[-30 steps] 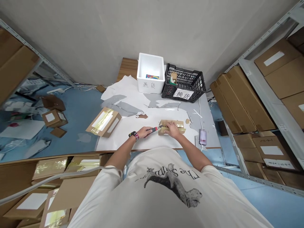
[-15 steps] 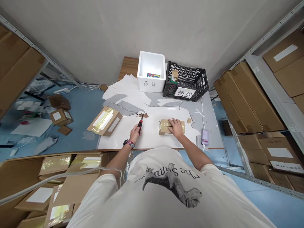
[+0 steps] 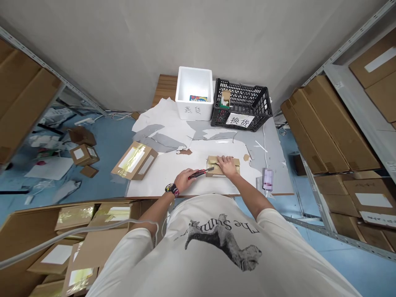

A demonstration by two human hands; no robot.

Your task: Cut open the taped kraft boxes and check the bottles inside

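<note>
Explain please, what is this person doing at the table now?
A person is working on a small taped carton on the paper-covered table. The left hand holds a red-and-black cutter, its tip at the carton's left end; I cannot tell whether it is cutting. The right hand rests on top of the carton. A larger taped carton lies to the left, and a white foam box and a black crate stand behind.

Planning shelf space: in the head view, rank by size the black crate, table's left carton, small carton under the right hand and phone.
Largest to smallest:
Black crate
Left carton
Small carton, partly hidden by the right hand
Phone
</note>
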